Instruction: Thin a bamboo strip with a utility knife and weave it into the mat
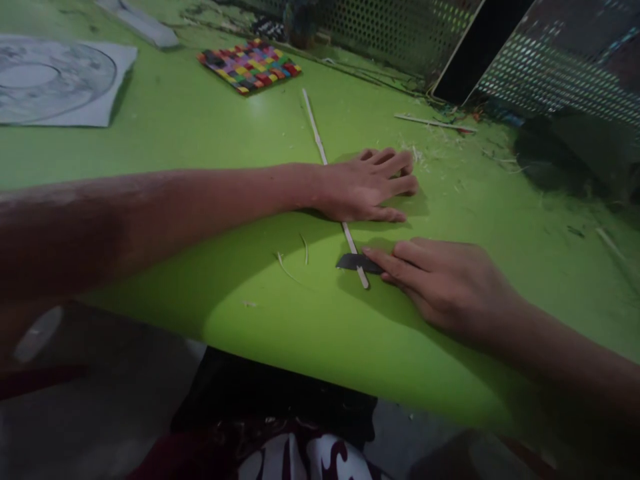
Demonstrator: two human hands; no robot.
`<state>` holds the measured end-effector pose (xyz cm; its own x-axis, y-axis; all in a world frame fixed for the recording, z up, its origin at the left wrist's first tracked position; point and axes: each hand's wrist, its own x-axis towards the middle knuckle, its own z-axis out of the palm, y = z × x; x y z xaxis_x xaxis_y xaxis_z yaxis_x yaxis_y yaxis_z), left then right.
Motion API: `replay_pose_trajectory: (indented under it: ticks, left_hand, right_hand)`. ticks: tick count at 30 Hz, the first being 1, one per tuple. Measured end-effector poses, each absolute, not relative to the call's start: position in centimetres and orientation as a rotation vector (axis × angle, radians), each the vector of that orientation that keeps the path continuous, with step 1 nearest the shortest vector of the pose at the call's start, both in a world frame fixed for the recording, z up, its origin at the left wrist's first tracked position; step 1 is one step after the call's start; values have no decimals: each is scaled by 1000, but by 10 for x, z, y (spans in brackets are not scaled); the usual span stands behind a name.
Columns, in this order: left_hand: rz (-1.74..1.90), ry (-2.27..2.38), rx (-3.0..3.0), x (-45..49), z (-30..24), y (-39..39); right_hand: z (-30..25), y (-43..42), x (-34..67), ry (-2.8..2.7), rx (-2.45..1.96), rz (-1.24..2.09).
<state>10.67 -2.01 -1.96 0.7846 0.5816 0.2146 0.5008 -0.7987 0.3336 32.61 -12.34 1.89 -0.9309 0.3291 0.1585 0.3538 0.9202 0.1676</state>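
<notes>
A thin pale strip of what looks like bamboo [313, 123] lies slantwise on the green table, its near end toward me. My left hand [367, 187] rests palm down across the middle of it, fingers spread, hiding that stretch. In my right hand [440, 280] is a dark knife blade [349, 261], held flat with the index finger along it. The blade crosses the strip close to its near end and touches it. Whether the knife has a handle is hidden by my fingers.
A multicoloured woven square [253, 65] and a paper with a ring drawing [95, 87] lie toward the back. Another thin stick [433, 123] and pale shavings [417, 155] are at the back right, before a perforated metal screen [395, 40]. The green table's [280, 333] front edge is near me.
</notes>
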Motion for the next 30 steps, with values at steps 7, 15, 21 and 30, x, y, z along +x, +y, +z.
replay_pose_trajectory:
  ticks: [7, 15, 21, 30]
  left_hand:
    - [466, 803, 2656, 105, -21, -17]
    - [368, 860, 2840, 104, -21, -19]
    - [312, 876, 2846, 103, -20, -20]
    - [378, 950, 2733, 105, -19, -14]
  right_hand:
    - [14, -127, 332, -3011, -675, -161]
    - [13, -128, 335, -3041, -694, -196]
    - [10, -129, 339, -3023, -695, -183]
    - [6, -132, 345, -2997, -710, -242]
